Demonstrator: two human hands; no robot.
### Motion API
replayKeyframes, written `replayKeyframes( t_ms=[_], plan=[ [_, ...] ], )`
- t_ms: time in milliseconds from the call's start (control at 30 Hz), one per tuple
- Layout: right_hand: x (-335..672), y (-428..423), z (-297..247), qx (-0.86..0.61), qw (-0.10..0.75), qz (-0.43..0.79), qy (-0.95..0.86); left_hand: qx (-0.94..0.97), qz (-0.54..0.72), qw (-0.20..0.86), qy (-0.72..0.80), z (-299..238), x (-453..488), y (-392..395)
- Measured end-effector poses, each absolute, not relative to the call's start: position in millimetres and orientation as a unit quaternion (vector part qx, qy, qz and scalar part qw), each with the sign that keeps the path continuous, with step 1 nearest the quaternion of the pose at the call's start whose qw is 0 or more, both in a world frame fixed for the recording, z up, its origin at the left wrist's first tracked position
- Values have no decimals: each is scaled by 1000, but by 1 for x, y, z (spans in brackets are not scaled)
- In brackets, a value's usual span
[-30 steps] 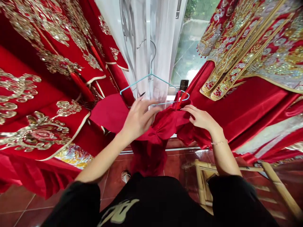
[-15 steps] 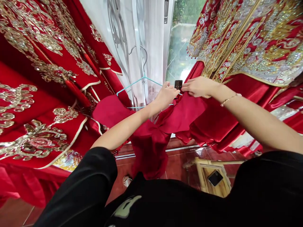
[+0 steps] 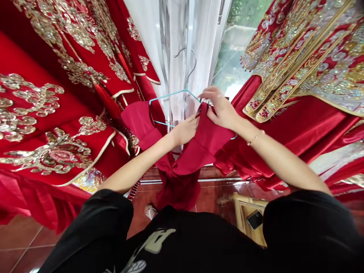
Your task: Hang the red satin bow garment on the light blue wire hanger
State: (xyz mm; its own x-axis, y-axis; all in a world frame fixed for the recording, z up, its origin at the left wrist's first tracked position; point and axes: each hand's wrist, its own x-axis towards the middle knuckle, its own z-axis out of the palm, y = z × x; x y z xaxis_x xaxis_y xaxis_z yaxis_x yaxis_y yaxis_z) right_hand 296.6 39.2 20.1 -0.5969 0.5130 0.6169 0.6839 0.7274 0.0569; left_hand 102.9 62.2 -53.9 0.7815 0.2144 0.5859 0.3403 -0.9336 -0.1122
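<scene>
A crimson dress (image 3: 209, 142) with a gathered front hangs on a light blue wire hanger (image 3: 170, 93) with a bare metal hook. My left hand (image 3: 185, 131) reaches inside the neckline, its fingertips closed at the inner edge of the right-hand shoulder part. On the other side, my right hand (image 3: 220, 110) pinches the top of that same shoulder part beside the hanger's sloping arm. One end of the hanger pokes out past the fabric at the right. The left-hand shoulder part rests on the hanger. My fingers partly hide the upper edge of the fabric.
Red embroidered garments (image 3: 36, 146) hang close on the left, and a beaded red and gold garment (image 3: 318, 64) on the right. Behind the hanger are a white curtain (image 3: 178, 22) and a window (image 3: 239, 45). A phone (image 3: 255, 219) lies on a low wooden stool (image 3: 241, 216).
The right-hand shoulder part is pulled inward, baring the hanger's end. My hands have shifted, the left one lower. A small dark device with digits between them no longer shows. The view has turned slightly.
</scene>
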Motion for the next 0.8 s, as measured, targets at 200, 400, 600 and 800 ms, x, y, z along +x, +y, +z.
replayKeyframes(
  t_ms=[200, 400, 600, 800],
  plan=[
    [291, 14, -23, -503, 384, -128, -764, -786, -522, 145, -299, -26, -35, 28],
    [282, 36, -17, -559, 337, -172, -738, -842, -382, -25, -380, -8, -68, 91],
    [296, 68, -20, -546, 340, -169, -747, -864, -313, -88, -385, -9, -55, 112],
    [302, 58, -20, -523, 347, -128, -768, -874, -252, -57, -411, 1, -50, 107]
  ],
)
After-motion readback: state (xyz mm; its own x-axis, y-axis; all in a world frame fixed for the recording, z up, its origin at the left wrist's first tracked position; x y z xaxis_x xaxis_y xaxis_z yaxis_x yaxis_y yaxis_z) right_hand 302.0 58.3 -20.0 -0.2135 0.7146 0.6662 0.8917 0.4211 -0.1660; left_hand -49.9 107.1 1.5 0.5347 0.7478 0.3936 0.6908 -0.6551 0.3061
